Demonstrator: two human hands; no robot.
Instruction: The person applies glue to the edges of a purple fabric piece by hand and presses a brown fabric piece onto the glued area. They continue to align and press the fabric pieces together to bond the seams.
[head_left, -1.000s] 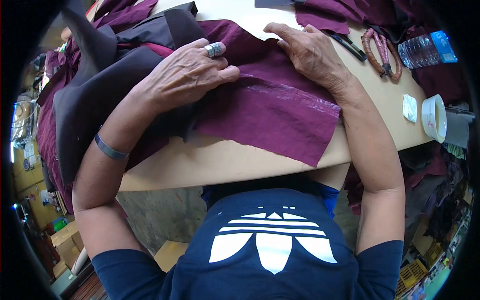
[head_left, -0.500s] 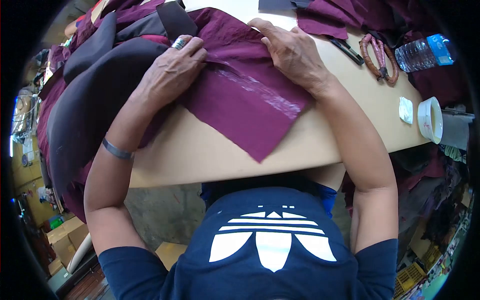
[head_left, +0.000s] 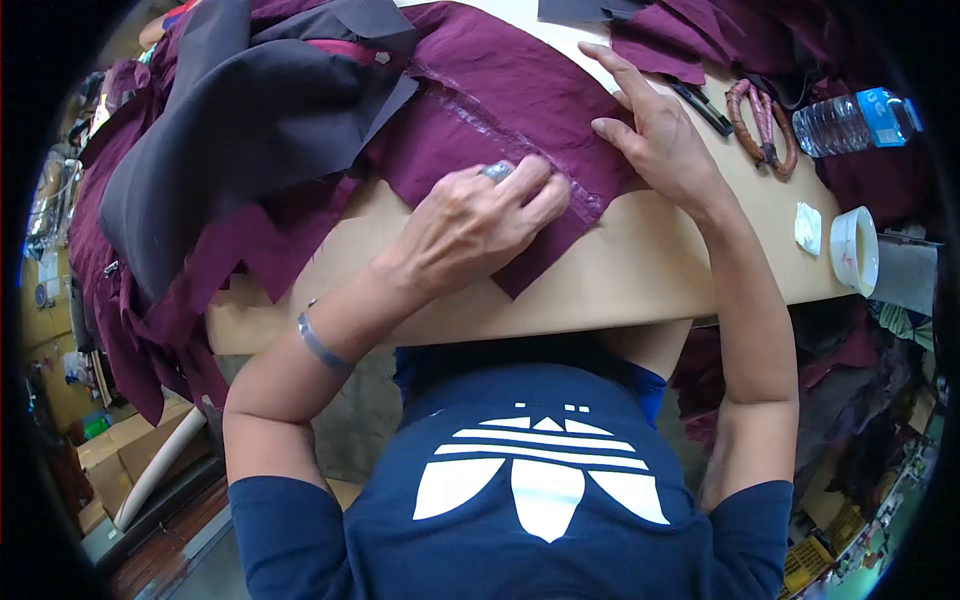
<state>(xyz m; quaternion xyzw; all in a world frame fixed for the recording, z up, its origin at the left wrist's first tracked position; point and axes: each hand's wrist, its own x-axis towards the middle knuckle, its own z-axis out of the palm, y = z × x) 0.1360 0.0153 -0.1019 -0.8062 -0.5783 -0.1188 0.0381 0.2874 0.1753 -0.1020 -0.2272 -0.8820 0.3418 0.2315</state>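
A maroon cloth piece (head_left: 470, 75) lies on the table, with a whitish, shiny streak running diagonally across it. My left hand (head_left: 480, 220) is over its lower part beside the streak, fingers curled together; what they hold, if anything, is hidden. At the cloth's right edge, my right hand (head_left: 660, 135) has its fingers spread and holds nothing. Dark grey fabric (head_left: 270, 130) is bunched at the left and overlaps the maroon piece.
The pale table (head_left: 600, 270) carries black-handled snips (head_left: 702, 108), large scissors with wrapped handles (head_left: 740, 125), a plastic bottle (head_left: 850, 122), a white bowl (head_left: 852, 250) and a folded white scrap (head_left: 808, 228). More maroon fabric (head_left: 270, 245) hangs over the left edge.
My left hand has moved from the upper left down and right across the cloth. My right hand has shifted right and down, fingers spread. The grey fabric now lies differently at the left.
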